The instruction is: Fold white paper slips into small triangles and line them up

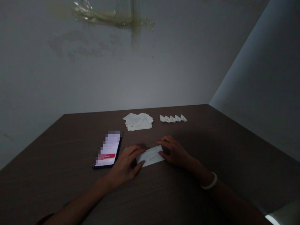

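Observation:
A small sheet of printed paper [152, 156] lies on the dark wooden table, slightly tilted, with lines of text on its upper face. My left hand [128, 164] grips its left end, thumb at the lower edge and fingers over the upper corner. At the right end my right hand [174, 151] holds it the same way, its thumb on the print and fingers at the far edge. Farther back, several folded white paper boats [172, 119] stand in a row. A loose pile of white paper sheets [138, 121] rests to their left.
A phone [110, 150] with a lit screen lies just left of my left hand. The table [58, 150] meets a grey wall [140, 78] at the back, where yellowed tape [112, 20] sticks. A pale slanted surface [253, 78] rises on the right.

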